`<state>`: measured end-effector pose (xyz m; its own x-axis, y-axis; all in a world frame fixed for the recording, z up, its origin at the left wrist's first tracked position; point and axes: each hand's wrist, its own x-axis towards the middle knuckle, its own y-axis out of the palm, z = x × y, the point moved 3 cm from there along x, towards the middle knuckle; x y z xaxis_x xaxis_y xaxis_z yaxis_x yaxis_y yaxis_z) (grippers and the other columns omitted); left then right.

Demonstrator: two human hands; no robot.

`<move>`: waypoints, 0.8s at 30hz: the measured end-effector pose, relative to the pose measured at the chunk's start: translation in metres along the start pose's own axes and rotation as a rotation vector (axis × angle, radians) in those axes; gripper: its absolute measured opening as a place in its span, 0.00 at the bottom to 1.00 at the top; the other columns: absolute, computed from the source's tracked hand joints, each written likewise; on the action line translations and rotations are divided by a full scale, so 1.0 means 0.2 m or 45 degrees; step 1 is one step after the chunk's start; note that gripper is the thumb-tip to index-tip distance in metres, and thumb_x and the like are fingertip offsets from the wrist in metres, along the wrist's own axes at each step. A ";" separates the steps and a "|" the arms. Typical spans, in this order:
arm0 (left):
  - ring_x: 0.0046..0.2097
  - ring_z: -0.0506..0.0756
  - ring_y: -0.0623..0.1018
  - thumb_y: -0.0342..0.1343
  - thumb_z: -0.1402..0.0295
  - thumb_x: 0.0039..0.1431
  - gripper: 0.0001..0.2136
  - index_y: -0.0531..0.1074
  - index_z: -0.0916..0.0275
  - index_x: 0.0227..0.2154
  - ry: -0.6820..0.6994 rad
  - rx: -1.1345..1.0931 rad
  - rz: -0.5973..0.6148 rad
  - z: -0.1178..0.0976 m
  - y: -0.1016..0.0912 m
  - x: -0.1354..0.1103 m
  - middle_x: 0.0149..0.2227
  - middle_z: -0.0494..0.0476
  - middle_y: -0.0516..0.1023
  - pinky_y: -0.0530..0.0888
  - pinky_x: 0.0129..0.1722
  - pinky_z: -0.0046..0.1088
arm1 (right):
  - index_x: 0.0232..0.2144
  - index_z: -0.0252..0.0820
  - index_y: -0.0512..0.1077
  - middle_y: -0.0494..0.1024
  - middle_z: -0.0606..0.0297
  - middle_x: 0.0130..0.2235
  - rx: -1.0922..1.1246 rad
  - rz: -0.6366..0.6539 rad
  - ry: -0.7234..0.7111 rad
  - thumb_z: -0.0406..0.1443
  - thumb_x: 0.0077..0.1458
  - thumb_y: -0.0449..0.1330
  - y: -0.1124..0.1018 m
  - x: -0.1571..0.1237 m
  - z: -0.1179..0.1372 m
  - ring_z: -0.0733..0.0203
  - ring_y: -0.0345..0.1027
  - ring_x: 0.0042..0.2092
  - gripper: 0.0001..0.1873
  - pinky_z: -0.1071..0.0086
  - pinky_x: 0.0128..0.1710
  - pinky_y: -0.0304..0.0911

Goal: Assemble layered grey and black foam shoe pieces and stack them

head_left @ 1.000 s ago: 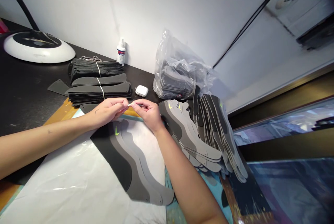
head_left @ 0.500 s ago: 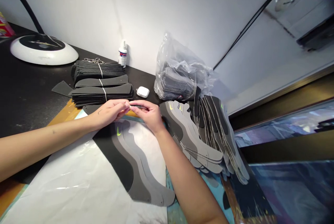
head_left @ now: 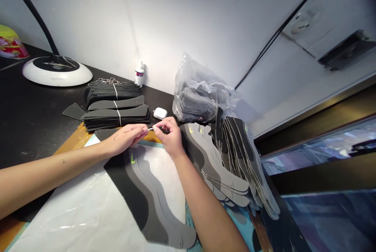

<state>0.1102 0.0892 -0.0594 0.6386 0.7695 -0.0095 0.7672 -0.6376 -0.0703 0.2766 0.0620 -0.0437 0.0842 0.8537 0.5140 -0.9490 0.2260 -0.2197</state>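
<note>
I saw a small workshop corner, where it looked like shoe parts were made. Gray shoe pieces (head_left: 216, 164) with little green ticks lay in piles on the right. Flat dark strips (head_left: 131, 113) sat on the black table (head_left: 32, 126), tied in bunches with white bands, and more dark pieces filled a clear plastic bag (head_left: 202, 87). Scissors (head_left: 107, 81) lay by them, and a desk lamp (head_left: 57, 74) stood nearby. I could not tell if this was inside a home.
</note>
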 end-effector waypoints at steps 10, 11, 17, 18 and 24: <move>0.29 0.51 0.68 0.53 0.58 0.60 0.14 0.69 0.63 0.26 0.063 0.018 -0.066 -0.03 -0.01 -0.02 0.29 0.52 0.68 0.68 0.28 0.25 | 0.30 0.45 0.78 0.73 0.65 0.39 -0.177 0.156 0.030 0.38 0.55 0.65 0.01 -0.01 0.01 0.60 0.67 0.46 0.04 0.65 0.52 0.61; 0.32 0.52 0.70 0.53 0.58 0.59 0.13 0.70 0.63 0.26 0.107 0.019 -0.094 -0.04 -0.02 -0.01 0.32 0.53 0.69 0.70 0.31 0.26 | 0.31 0.45 0.78 0.74 0.66 0.37 -0.174 0.156 0.030 0.38 0.55 0.65 0.02 -0.01 0.00 0.60 0.67 0.44 0.04 0.67 0.49 0.62; 0.45 0.59 0.74 0.56 0.61 0.54 0.10 0.72 0.62 0.26 0.273 -0.089 -0.098 -0.05 -0.03 0.00 0.45 0.58 0.72 0.74 0.47 0.32 | 0.38 0.44 0.77 0.73 0.71 0.29 -0.178 0.301 0.178 0.40 0.60 0.59 0.06 -0.03 -0.02 0.65 0.62 0.29 0.08 0.71 0.32 0.60; 0.47 0.60 0.74 0.57 0.61 0.54 0.09 0.72 0.62 0.27 0.254 -0.101 -0.090 -0.04 -0.03 0.00 0.47 0.58 0.73 0.74 0.49 0.34 | 0.40 0.44 0.77 0.74 0.71 0.30 -0.260 0.331 0.162 0.39 0.61 0.58 0.06 -0.04 -0.01 0.65 0.63 0.30 0.09 0.71 0.34 0.61; 0.54 0.65 0.72 0.58 0.58 0.56 0.13 0.70 0.62 0.24 0.186 -0.063 -0.050 -0.01 -0.03 0.00 0.54 0.63 0.74 0.72 0.54 0.39 | 0.40 0.47 0.78 0.79 0.62 0.43 -1.129 0.256 -0.123 0.37 0.61 0.58 0.00 0.00 0.10 0.54 0.65 0.49 0.08 0.58 0.61 0.53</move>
<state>0.1065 0.0932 -0.0562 0.6072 0.7825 0.1378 0.7915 -0.6109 -0.0185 0.2702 0.0521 -0.0280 -0.1208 0.8820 0.4555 -0.3584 0.3891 -0.8486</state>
